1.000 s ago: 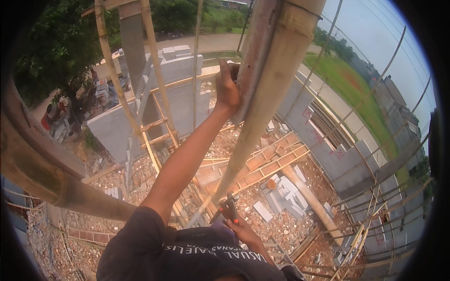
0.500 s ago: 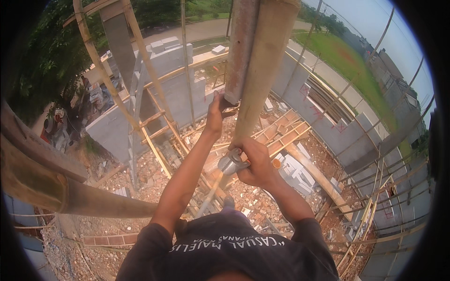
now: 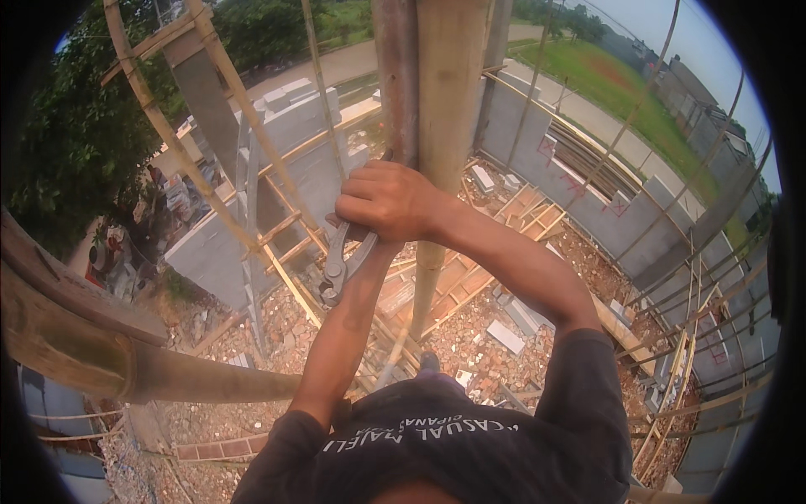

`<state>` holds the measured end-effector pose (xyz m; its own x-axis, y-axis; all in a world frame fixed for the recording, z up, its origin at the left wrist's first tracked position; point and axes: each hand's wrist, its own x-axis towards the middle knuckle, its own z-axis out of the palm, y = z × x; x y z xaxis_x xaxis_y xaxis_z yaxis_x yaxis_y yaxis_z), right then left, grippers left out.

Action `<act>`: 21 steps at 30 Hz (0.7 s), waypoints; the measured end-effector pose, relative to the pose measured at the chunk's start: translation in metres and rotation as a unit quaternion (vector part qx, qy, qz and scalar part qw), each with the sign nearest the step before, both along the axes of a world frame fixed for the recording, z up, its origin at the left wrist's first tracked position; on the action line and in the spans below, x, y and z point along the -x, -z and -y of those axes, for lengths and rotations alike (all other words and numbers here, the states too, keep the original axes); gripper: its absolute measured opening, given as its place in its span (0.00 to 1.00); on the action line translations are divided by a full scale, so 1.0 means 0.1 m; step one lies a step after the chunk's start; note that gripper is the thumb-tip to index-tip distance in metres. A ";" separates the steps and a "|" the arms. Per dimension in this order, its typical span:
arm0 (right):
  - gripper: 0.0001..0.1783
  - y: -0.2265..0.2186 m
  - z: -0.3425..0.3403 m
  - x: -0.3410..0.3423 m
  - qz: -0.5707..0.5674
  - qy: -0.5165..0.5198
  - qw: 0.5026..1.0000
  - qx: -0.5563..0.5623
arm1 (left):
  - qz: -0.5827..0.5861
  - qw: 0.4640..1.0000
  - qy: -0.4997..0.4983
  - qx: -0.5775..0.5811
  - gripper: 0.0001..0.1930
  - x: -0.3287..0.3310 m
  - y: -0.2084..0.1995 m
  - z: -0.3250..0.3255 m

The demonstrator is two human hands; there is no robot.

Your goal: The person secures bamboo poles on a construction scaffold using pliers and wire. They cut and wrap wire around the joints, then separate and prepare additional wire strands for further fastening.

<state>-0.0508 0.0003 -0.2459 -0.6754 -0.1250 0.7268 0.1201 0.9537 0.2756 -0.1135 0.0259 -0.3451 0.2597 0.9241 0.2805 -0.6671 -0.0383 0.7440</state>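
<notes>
My right hand [image 3: 389, 199] is closed on the handles of metal pincers [image 3: 337, 270], whose rounded jaws point down over my left forearm [image 3: 348, 336]. The right arm crosses in front of an upright bamboo pole [image 3: 449, 92]. Beside the pole's left side runs a reddish-brown post [image 3: 396, 76], and my right hand is at its lower end. Most of my left hand is hidden behind the right one, so what its fingers hold does not show.
A thick bamboo beam [image 3: 210, 376] crosses at the left, near my arm. A bamboo ladder [image 3: 290, 235] leans at the left by grey block walls [image 3: 512, 139]. Far below, the ground [image 3: 470, 336] is strewn with brick rubble and pale blocks. Thin poles [image 3: 672, 344] stand at the right.
My right hand has swung left and up with the pincers, from the bamboo pole to the post's lower end, now covering my left hand. The view has shifted slightly.
</notes>
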 end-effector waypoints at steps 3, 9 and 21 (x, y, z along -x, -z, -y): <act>0.13 0.00 0.45 0.24 -0.037 -0.085 0.996 -0.014 | -0.001 1.000 -0.014 -0.007 0.37 -0.07 0.19 -0.11; 0.09 -0.06 0.14 0.16 -0.002 0.012 1.000 0.017 | -0.021 0.998 -0.051 -0.011 0.34 0.06 0.13 -0.02; 0.15 0.32 0.15 0.11 -0.033 0.066 0.995 0.065 | -0.075 0.992 -0.099 0.002 0.29 0.06 0.36 -0.04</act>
